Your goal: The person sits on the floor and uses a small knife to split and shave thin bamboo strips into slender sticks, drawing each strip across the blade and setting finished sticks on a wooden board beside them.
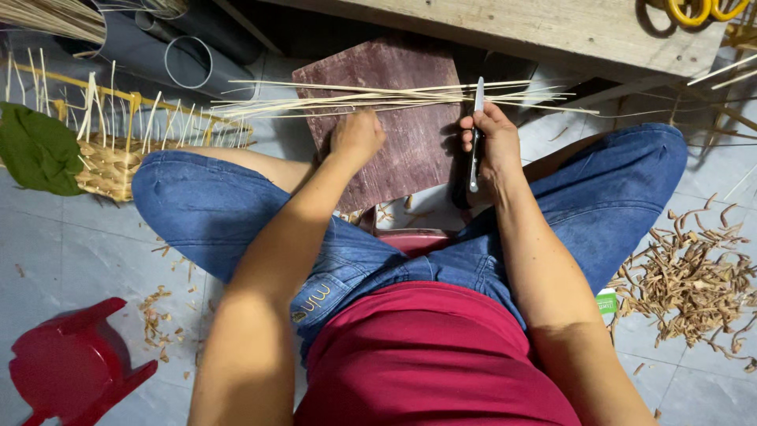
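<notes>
Nearest me is the red shirt [430, 355] and the blue shorts [213, 213]; I sit on a red seat [422, 239] that barely shows between my legs; a toppled red stool [67, 367] lies near left, and a heap of shavings [690, 284] lies on the floor tiles [71, 252] to the right.

Further out, my left hand [356, 138] is closed in a fist over the strips [378, 96], pinning the bundle against the board [410, 134]; my right hand [493, 150] is wrapped shut round the knife [476, 130], blade pointing away and its tip at the bundle. The strips lie crosswise, left to right, on the far part of the board, their ends fanning out past both edges.

To do this well, I judge the fist should press close beside the blade so the strips cannot roll or spread; the edge should work away from my knees and from the holding fingers, with light, even strokes.

Far left stands a half-woven basket [110, 162] with a green leaf [35, 150] against it; grey pipes [177, 55] lie beyond, and a wooden bench [552, 24] crosses the far edge.
</notes>
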